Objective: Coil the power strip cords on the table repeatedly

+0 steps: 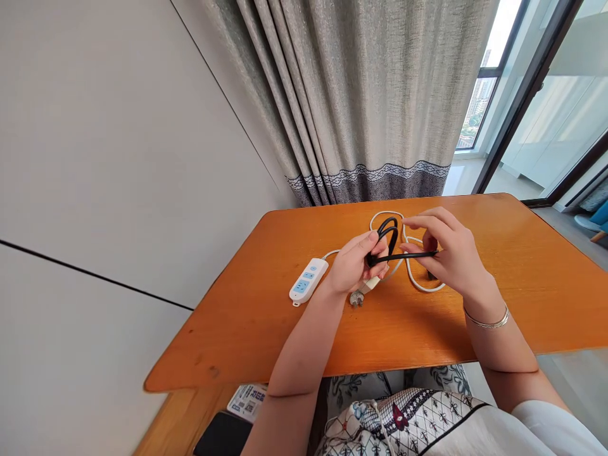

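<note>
Looped black cable (393, 229) is bunched in my left hand (354, 263), its fingers closed round the coils above the table. A straight stretch of the same cable runs across to my right hand (449, 250), where it passes in at the palm. The thumb and index finger of that hand are apart, while its lower fingers are partly hidden. A small dark piece (431, 275) shows under the right palm; I cannot make out whether it is the cable's end. Just below my left hand lies a grey plug (356, 299) with a white body, partly covered by the fingers.
A white power strip (308, 282) with blue sockets lies left of my hands on the orange wooden table (247, 329). Its white cord (422, 289) loops behind and under both hands. Beyond the far edge hangs a grey curtain (380, 95); a pale wall (95, 158) is at left.
</note>
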{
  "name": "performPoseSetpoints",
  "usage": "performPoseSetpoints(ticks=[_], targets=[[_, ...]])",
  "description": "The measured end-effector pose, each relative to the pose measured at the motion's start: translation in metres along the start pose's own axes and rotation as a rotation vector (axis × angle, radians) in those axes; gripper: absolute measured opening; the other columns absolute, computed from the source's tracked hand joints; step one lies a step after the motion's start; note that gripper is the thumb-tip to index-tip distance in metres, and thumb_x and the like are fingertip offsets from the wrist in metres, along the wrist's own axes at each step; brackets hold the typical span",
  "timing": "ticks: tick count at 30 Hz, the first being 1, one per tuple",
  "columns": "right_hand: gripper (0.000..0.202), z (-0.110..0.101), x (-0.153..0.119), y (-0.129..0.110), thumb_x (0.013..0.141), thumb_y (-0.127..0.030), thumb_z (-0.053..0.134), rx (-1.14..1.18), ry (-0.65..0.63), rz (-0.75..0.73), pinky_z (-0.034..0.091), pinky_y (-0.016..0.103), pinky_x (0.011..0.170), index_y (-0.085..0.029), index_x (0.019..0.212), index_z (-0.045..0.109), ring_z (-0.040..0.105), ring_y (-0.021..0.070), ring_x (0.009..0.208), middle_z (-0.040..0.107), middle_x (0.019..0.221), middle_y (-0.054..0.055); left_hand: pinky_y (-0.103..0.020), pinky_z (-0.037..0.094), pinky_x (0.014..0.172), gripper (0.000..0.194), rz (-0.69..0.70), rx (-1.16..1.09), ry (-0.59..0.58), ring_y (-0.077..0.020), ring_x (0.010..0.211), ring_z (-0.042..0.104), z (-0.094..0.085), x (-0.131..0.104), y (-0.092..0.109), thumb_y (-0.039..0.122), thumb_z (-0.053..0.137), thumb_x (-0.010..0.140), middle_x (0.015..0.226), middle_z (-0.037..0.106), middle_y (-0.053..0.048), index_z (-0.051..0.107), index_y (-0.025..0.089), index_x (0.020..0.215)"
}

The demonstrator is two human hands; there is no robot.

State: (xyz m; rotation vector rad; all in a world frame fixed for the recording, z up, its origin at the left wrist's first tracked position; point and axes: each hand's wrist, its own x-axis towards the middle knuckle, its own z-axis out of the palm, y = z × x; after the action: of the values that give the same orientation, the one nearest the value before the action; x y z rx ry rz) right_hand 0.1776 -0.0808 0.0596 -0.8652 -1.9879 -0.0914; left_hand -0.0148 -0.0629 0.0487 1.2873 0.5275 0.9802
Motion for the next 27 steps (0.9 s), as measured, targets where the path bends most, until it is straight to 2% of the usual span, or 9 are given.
performPoseSetpoints(ticks=[2,4,7,9,12,16,19,24,27], targets=[[0.037,0.004,0.001,0.006,0.094,-0.039,0.065,-0.021,0.000,0.053,0.054,0.026,0.059,-0.022,0.127,0.064,0.063,0.0104,0.061,0.068,0.117,0.010,-0.023,0.041,0.046,0.052,-0.020,-0.091,-0.053,-0.0072,0.033,0.031,-0.001,0.000,0.001,0.060,0.054,0.091,0.036,0.035,0.007,0.035,0.022,0.062],[0.042,0.008,0.001,0.009,0.094,-0.038,0.065,-0.065,-0.052,0.094,0.055,0.028,0.061,-0.021,0.132,0.061,0.068,0.0136,0.067,0.070,0.118,0.011,-0.023,0.042,0.047,0.051,-0.058,-0.152,-0.076,-0.0074,0.032,0.028,-0.002,0.000,0.004,0.056,0.050,0.095,0.034,0.033,0.007,0.033,0.022,0.061],[0.037,0.014,0.002,0.012,0.095,-0.029,0.059,-0.100,-0.148,0.111,0.055,0.029,0.065,-0.021,0.132,0.062,0.071,0.0156,0.069,0.076,0.108,0.007,-0.024,0.043,0.048,0.049,-0.122,-0.205,-0.047,-0.0073,0.029,0.026,-0.003,0.000,0.007,0.052,0.043,0.099,0.034,0.033,0.008,0.031,0.022,0.062],[0.035,0.016,0.002,0.014,0.095,-0.025,0.057,-0.094,-0.165,0.107,0.054,0.029,0.066,-0.020,0.129,0.063,0.071,0.0158,0.069,0.078,0.102,0.006,-0.024,0.044,0.049,0.049,-0.153,-0.232,-0.032,-0.0073,0.029,0.027,-0.004,0.000,0.008,0.051,0.039,0.101,0.035,0.034,0.008,0.030,0.022,0.063],[0.030,0.020,0.002,0.015,0.093,-0.025,0.058,-0.103,-0.128,0.110,0.053,0.028,0.063,-0.019,0.121,0.065,0.071,0.0157,0.068,0.078,0.097,0.006,-0.024,0.044,0.050,0.048,-0.169,-0.249,-0.031,-0.0083,0.029,0.032,-0.006,0.002,0.008,0.049,0.038,0.102,0.036,0.038,0.007,0.029,0.022,0.063],[0.024,0.028,0.002,0.018,0.091,-0.019,0.053,-0.171,-0.012,0.078,0.050,0.025,0.060,-0.019,0.109,0.068,0.070,0.0152,0.066,0.077,0.084,0.005,-0.024,0.046,0.053,0.047,-0.128,-0.199,-0.026,-0.0106,0.034,0.041,-0.008,0.002,0.005,0.048,0.041,0.100,0.038,0.045,0.003,0.032,0.022,0.061],[0.020,0.032,0.002,0.018,0.091,-0.018,0.052,-0.163,0.028,0.081,0.048,0.024,0.059,-0.019,0.103,0.068,0.068,0.0145,0.063,0.075,0.078,0.004,-0.024,0.044,0.051,0.047,-0.119,-0.176,-0.032,-0.0115,0.036,0.042,-0.008,0.003,0.004,0.048,0.042,0.099,0.039,0.047,0.002,0.034,0.022,0.061],[0.017,0.029,0.005,0.018,0.090,-0.019,0.055,-0.092,-0.003,0.153,0.049,0.025,0.060,-0.020,0.100,0.068,0.068,0.0154,0.063,0.074,0.077,0.004,-0.024,0.047,0.056,0.048,-0.130,-0.202,0.017,-0.0086,0.035,0.033,-0.002,0.003,0.006,0.047,0.039,0.102,0.038,0.036,0.006,0.035,0.021,0.061],[0.019,0.022,0.006,0.017,0.092,-0.024,0.057,-0.006,-0.083,0.191,0.050,0.026,0.061,-0.020,0.108,0.067,0.068,0.0147,0.062,0.075,0.085,0.004,-0.021,0.045,0.055,0.050,-0.152,-0.232,0.079,-0.0077,0.036,0.028,0.002,0.003,0.009,0.045,0.038,0.103,0.039,0.029,0.007,0.036,0.020,0.060]])
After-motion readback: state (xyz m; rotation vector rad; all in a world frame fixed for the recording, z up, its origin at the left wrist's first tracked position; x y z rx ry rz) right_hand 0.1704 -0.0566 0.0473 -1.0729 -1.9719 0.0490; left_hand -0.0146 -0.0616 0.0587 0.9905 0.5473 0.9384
